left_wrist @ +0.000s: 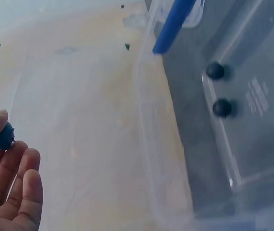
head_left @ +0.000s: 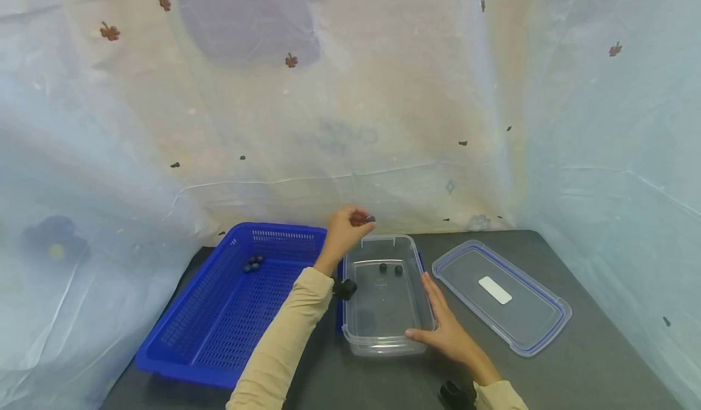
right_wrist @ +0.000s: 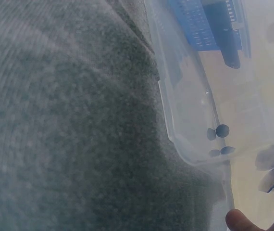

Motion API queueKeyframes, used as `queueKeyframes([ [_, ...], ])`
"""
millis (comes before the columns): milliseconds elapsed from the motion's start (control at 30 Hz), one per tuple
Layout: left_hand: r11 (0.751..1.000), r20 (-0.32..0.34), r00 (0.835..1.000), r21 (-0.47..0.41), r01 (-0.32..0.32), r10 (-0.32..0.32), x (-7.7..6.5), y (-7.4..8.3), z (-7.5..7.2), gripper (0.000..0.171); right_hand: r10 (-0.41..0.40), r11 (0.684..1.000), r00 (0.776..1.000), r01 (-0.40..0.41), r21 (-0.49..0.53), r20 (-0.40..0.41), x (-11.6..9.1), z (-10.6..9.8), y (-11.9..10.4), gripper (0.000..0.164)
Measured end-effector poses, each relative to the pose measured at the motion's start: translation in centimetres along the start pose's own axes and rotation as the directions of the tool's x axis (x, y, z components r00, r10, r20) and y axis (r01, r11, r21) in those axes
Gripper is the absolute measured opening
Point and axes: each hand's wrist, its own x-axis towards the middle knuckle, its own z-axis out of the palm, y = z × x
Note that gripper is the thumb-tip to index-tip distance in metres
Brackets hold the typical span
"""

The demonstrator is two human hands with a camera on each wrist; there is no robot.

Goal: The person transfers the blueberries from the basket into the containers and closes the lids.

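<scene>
Grey table (head_left: 361, 385), left grip (head_left: 345, 232), blueberry (left_wrist: 2, 139) between its fingertips

We are looking at a curtained-off table spot; whether it stands in a home, a lab or a workshop we cannot tell. A pale sheet (head_left: 383, 106), printed with flowers (head_left: 55, 238) and brown leaves (head_left: 291, 61), fills the top of the head view and hangs down both sides, like a booth. Across the bottom we see a grey tabletop (head_left: 594, 367), bearing a blue basket (head_left: 235, 325) at lower left and a clear box (head_left: 383, 312) at lower centre.
</scene>
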Motion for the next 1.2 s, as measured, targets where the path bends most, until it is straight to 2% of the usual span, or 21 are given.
queueKeyframes([
  [167,1.000,0.021,1.000,-0.019,0.016,-0.016,-0.2,0.4,1.7,0.019,-0.001,1.000,1.000,0.001,0.009,0.000,0.0,0.0,-0.2,0.112],
  [300,0.997,0.019,0.998,-0.048,0.062,-0.062,-0.6,0.2,3.1,0.019,-0.001,1.000,1.000,0.001,0.013,0.006,0.0,0.0,-0.3,0.112],
  [567,0.990,-0.022,0.990,-0.002,0.142,-0.142,-1.3,-1.3,6.3,0.016,0.018,0.999,1.000,-0.018,0.028,0.010,-0.1,0.1,-0.3,0.112],
  [833,0.954,-0.044,0.956,0.075,0.292,-0.289,-2.1,-2.7,8.5,0.019,0.027,0.999,1.000,-0.028,0.019,0.006,0.1,0.1,-0.3,0.111],
  [967,0.946,-0.055,0.951,0.098,0.308,-0.304,-2.6,-3.3,9.2,0.016,0.031,0.999,0.999,-0.031,0.021,0.013,0.1,0.0,-0.2,0.112],
  [1200,0.948,-0.062,0.957,0.132,0.290,-0.284,-3.5,-4.8,10.3,0.017,0.024,0.999,1.000,-0.024,0.022,0.012,0.1,0.0,-0.1,0.112],
])
